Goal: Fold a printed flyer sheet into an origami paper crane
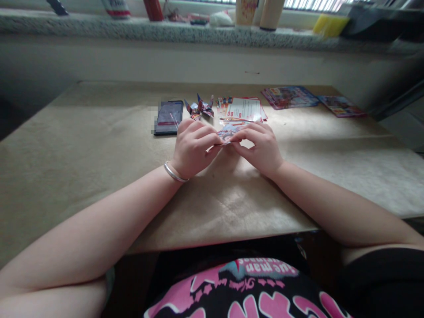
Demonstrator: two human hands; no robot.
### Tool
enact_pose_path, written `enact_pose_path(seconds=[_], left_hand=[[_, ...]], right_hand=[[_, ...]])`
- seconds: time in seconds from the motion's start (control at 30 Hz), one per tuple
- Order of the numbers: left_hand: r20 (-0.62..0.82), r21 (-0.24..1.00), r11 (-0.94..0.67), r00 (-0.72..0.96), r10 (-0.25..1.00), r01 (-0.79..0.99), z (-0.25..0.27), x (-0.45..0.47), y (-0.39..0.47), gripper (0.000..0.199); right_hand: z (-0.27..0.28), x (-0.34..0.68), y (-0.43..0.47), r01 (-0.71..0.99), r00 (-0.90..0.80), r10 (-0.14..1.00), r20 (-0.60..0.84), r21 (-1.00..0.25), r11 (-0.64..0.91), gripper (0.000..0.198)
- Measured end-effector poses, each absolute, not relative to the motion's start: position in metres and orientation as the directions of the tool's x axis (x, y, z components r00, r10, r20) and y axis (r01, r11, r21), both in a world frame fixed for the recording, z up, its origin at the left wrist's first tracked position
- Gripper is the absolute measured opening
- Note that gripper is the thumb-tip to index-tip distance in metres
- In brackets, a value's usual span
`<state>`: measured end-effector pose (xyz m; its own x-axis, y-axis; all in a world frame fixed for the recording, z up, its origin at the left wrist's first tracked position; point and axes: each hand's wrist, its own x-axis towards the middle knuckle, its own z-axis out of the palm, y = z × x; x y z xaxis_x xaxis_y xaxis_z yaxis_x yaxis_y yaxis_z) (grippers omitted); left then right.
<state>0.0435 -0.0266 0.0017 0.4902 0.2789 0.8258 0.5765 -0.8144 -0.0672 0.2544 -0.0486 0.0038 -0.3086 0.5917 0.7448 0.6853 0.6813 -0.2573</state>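
Note:
Between my two hands is a small sheet of printed paper [231, 129], its near edge pinched from both sides. My left hand [196, 143], with a silver bangle [175, 173] at the wrist, grips the paper's left part between thumb and fingers. My right hand [260, 143] pinches it a little to the right, thumb underneath. The fingers hide part of the paper, so its folds cannot be made out. Just beyond my left hand stand folded paper figures [200, 107] with pointed tips. A stack of printed sheets [243, 108] lies behind the paper.
A phone [169, 117] lies left of the paper figures on the table [99, 154]. Colourful printed sheets [289, 97] and another small pile [342, 106] are at the back right. A stone windowsill [185, 33] above the table holds cups, bottles and a yellow object [330, 25].

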Motion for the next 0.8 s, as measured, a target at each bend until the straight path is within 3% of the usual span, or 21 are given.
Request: enact_pose_path(seconds=[0.33, 0.67, 0.8], left_hand=[[0.759, 0.042, -0.793, 0.497, 0.421, 0.608, 0.0033, 0.0426, -0.028, 0.023], [0.773, 0.008, -0.804, 0.506, 0.383, 0.595, 0.0044, 0.0422, -0.0274, 0.024], [0.784, 0.0, -0.806, 0.5, 0.367, 0.592, 0.004, 0.0414, -0.0269, 0.025]], right_hand=[[0.0042, 0.2588, -0.0451, 0.659, -0.314, 0.626, 0.714, -0.311, 0.685, 0.008], [0.0028, 0.2601, -0.0442, 0.634, -0.312, 0.6, 0.736, -0.309, 0.709, 0.008], [0.0007, 0.2618, -0.0426, 0.622, -0.272, 0.625, 0.732, -0.362, 0.694, 0.007]])
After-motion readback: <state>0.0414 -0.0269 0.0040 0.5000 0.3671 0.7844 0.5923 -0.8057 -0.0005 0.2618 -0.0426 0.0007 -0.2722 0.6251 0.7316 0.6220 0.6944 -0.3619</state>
